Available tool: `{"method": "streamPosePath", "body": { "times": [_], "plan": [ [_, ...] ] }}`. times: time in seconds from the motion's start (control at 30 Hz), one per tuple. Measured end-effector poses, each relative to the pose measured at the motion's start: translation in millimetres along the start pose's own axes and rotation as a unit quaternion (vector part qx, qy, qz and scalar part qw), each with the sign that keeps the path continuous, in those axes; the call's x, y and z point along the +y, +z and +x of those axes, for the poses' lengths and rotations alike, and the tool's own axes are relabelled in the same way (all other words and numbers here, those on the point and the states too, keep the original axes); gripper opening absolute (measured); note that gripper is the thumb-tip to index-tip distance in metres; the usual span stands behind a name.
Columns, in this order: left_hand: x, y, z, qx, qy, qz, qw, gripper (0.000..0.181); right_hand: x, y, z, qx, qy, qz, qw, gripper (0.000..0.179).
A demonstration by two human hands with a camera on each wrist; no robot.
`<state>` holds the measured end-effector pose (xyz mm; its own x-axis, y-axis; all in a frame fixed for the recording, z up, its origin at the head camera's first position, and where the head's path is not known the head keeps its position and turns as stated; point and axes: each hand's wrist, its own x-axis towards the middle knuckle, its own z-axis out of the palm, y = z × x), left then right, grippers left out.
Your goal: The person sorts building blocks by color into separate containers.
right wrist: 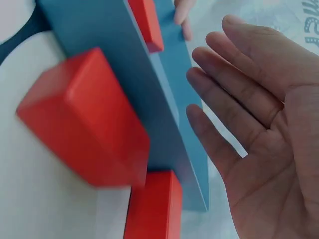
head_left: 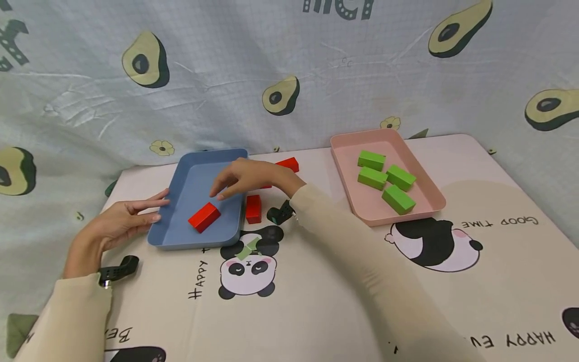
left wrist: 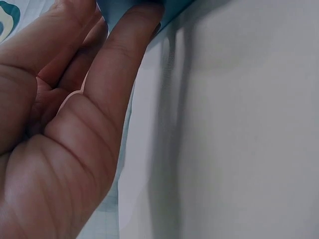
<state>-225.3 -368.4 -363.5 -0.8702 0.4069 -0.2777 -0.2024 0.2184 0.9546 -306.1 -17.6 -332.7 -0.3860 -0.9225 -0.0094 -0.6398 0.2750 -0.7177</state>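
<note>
My left hand (head_left: 119, 221) is at the left side of the blue tray (head_left: 181, 236), fingers extended and fingertips touching its wall. In the left wrist view, the thumb (left wrist: 117, 64) lies against the tray's blue side. A red block (head_left: 204, 217) rests inside the tray, toward its near end. Above the tray's right part hovers my right hand (head_left: 246, 176), its fingers loosely bent and holding nothing. The right wrist view shows that palm (right wrist: 264, 164) empty beside the tray wall. Just outside the tray's right wall lies another red block (head_left: 254, 209).
Farther back on the table, a red block (head_left: 288, 164) shows past the right wrist, with a bit of red below it partly hidden by the hand. To the right stands a pink tray (head_left: 362, 208) holding several green blocks (head_left: 398, 199). A patterned curtain (head_left: 217, 100) hangs behind the table.
</note>
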Motion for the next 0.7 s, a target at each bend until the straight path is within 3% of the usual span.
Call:
{"method": "streamPosePath", "body": {
  "times": [0.27, 0.53, 0.7],
  "plan": [
    [-0.2, -0.8, -1.8, 0.009, -0.004, 0.006, 0.9999, 0.049, 8.7, -10.5, -23.2, -0.002, -0.003, -0.037, 0.9993, 0.031],
    [-0.5, 1.4, -1.0, 0.011, -0.006, 0.0, 0.9999, 0.049, 24.0, -21.0, -49.2, 0.059, 0.018, -0.052, 0.9968, 0.03],
    [-1.1, 3.0, 0.5, 0.011, -0.001, 0.0, 0.9999, 0.049, 32.7, -24.1, -59.7, 0.087, 0.056, -0.06, 0.9928, 0.031]
  ]
}}
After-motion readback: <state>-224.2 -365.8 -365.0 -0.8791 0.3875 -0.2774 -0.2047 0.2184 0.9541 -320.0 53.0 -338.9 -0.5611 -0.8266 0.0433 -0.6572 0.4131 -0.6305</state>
